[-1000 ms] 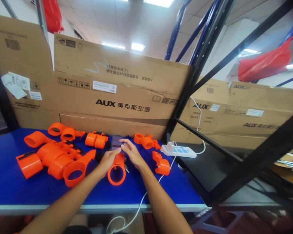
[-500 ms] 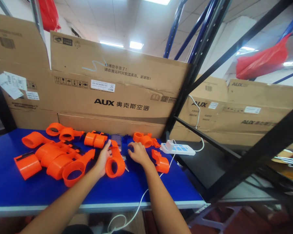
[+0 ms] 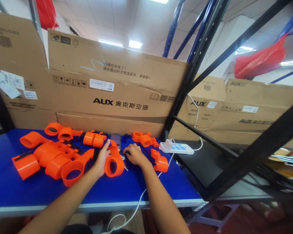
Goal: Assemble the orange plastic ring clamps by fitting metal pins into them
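With my left hand (image 3: pixel 103 160) wrapped around the orange tape dispenser (image 3: pixel 115 155) over the blue tabletop (image 3: pixel 127 190), I had its long axis pointing away, ring end nearest, and my right hand (image 3: pixel 136 154), curled, contents indiscernible, just to its right.

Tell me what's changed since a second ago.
The right hand has parted from the left hand, moving right, now low over the blue tabletop. The left alone now holds the orange piece, which has turned and sits slightly higher. The other orange pieces, phone and power strip stay put.
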A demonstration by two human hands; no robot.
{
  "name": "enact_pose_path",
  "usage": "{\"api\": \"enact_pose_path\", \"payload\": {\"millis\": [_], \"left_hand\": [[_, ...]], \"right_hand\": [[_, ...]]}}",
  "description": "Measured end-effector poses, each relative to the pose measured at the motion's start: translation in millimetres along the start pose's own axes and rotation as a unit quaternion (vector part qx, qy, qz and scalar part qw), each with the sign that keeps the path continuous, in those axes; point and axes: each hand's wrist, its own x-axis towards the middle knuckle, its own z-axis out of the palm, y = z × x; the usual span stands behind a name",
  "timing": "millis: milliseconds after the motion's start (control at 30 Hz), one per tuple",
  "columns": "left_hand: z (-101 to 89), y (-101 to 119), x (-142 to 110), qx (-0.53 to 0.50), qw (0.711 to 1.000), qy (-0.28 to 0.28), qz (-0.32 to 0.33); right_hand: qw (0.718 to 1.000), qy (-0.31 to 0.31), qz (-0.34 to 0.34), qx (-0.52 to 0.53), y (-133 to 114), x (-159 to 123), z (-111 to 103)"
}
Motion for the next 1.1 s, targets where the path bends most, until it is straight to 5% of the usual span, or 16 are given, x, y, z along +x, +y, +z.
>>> {"api": "enact_pose_path", "payload": {"millis": [300,733,1100], "left_hand": [[1.9,-0.8,-0.8,0.008,1.000,0.009,0.006],[0.8,-3.8,1.9,0.016,0.999,-0.008,0.026],[0.7,-5.4,1.8,0.013,0.999,-0.022,0.030]], "right_hand": [[0.997,0.056,0.001,-0.061,6.8,3.6,-0.2],[0.981,0.181,-0.018,0.064,11.1,8.8,-5.6],[0.881,0.292,0.004,0.372,1.2,18.1,-10.9]]}}
